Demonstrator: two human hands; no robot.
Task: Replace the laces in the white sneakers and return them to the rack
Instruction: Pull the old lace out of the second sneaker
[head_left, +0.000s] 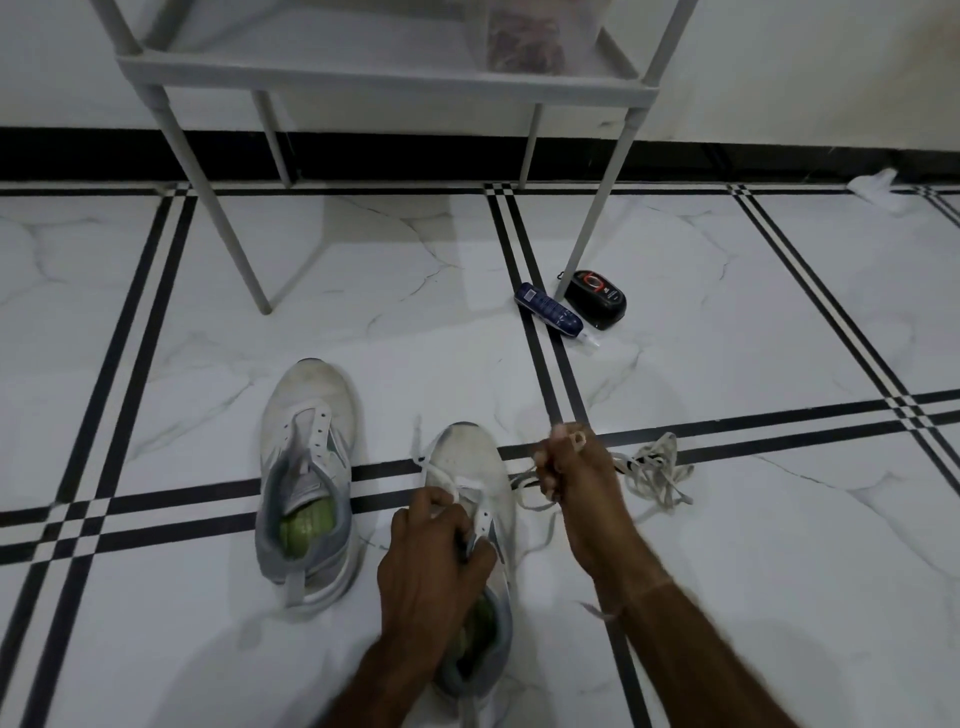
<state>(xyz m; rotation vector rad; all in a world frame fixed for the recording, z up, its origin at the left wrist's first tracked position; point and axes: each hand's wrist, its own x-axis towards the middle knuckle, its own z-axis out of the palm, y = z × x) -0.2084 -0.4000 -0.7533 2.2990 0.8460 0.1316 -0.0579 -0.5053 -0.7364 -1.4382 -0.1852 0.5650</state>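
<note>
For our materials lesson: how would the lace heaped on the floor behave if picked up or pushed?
The lace lies in tangled loops, so it is probably floppy and would dangle. It looks thin, so it is likely light. Pushed across the glossy floor, it would probably bunch up rather than slide whole.

The left hand (431, 566) covers much of one sneaker (467, 460); the top edge crops the rack (384, 78).

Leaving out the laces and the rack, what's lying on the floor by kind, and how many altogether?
White sneakers: 2
Blue bottle: 1
Black oval case: 1
Crumpled white scrap: 1
Total: 5
</note>
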